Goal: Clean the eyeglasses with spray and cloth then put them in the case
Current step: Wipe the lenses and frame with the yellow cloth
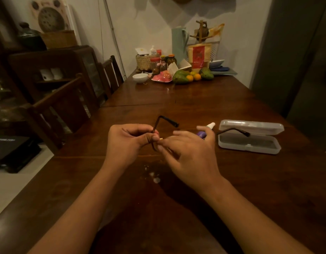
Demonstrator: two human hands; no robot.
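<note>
Dark thin-framed eyeglasses (167, 120) are held above the wooden table (177, 208), between both hands. My left hand (127, 143) pinches the left end of the frame, and one temple sticks up behind it. My right hand (189, 153) covers the lenses, its fingertips pressing a small pale yellow bit of cloth (161, 138) against the frame. The other temple juts out to the right, in front of the case. A purple spray bottle (201, 134) with a white cap lies just behind my right hand. The clear plastic case (250, 146) lies open on the right.
A few wet droplets (155, 177) sit on the table in front of my hands. At the far end are fruit (188, 77), jars, a white bowl (140, 77) and a basket. Wooden chairs (67, 99) stand along the left edge.
</note>
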